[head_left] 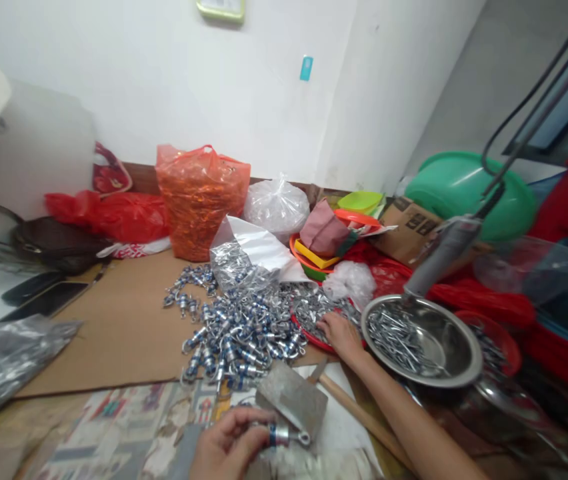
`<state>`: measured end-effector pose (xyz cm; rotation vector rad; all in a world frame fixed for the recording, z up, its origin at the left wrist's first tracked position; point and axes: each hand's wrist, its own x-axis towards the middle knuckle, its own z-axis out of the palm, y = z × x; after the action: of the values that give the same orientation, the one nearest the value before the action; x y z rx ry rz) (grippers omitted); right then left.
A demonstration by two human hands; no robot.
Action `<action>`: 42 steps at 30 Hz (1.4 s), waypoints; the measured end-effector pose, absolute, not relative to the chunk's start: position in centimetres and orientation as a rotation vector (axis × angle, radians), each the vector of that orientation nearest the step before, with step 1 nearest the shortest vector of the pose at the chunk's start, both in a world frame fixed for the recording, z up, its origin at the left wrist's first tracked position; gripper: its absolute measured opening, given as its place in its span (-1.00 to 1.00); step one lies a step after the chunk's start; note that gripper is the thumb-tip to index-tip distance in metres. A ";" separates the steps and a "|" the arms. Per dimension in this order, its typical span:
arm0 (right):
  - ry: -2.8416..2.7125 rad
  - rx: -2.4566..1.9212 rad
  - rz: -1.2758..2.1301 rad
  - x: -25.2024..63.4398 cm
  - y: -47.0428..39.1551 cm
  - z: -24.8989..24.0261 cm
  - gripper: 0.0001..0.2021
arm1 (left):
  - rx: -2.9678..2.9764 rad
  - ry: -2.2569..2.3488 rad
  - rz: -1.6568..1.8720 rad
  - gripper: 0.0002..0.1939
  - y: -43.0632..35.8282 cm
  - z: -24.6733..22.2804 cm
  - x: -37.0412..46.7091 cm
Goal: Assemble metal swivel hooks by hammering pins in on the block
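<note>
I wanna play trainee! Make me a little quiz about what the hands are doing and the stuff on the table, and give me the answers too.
1. Which hand holds the blue-banded fitting?

2. True or false: the steel bowl has thin metal pieces in it.

3. Where are the fingers of the right hand?
A) in the green tub
B) at the red-rimmed dish
C) on the orange bag

Key:
1. The left hand.
2. True.
3. B.
</note>
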<state>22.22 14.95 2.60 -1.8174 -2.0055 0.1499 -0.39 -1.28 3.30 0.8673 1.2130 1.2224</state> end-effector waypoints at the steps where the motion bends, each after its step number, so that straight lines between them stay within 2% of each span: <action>1: -1.974 -1.803 0.148 22.2 14.5 3.0 -0.85 | 0.891 1.218 1.226 -0.87 -1.3 3.5 -0.3; 6: -1.944 -1.612 0.297 19.8 9.4 5.1 -0.85 | 1.001 1.227 1.252 -0.88 -1.6 3.7 0.8; 11: -1.911 -1.100 0.730 16.1 2.2 6.3 -0.88 | 1.042 1.191 1.281 -0.60 -2.1 2.8 1.5; 17: -1.873 -0.983 0.773 15.7 -0.2 6.6 -0.86 | 1.077 1.175 1.253 -0.48 -2.5 3.1 1.5; 22: -1.879 -0.948 0.773 16.0 -0.5 6.6 -0.85 | 1.137 1.187 1.183 -0.50 -2.7 3.3 1.3; 27: -1.911 -0.929 0.812 16.4 -1.1 6.9 -0.85 | 1.299 1.322 1.147 -0.81 -2.8 4.4 0.8; 28: -1.904 -0.927 0.791 16.6 -1.2 6.9 -0.86 | 1.295 1.328 1.138 -0.86 -2.7 4.8 0.7; 31: -1.976 -0.838 0.570 17.1 -1.6 6.4 -0.72 | 1.195 1.314 1.136 -0.86 -2.6 5.7 0.6; 35: -2.236 -0.635 0.191 17.5 -1.6 5.8 -0.74 | 1.208 1.305 1.140 -0.85 -2.3 6.4 0.5; 42: -2.195 -0.629 0.119 17.4 -1.3 5.9 -0.73 | 1.470 1.362 1.105 -0.86 -2.1 6.0 -0.1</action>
<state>17.44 -1.32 5.95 -0.6288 -2.1951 0.1191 -0.05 -2.13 5.97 1.4699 1.3620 1.1049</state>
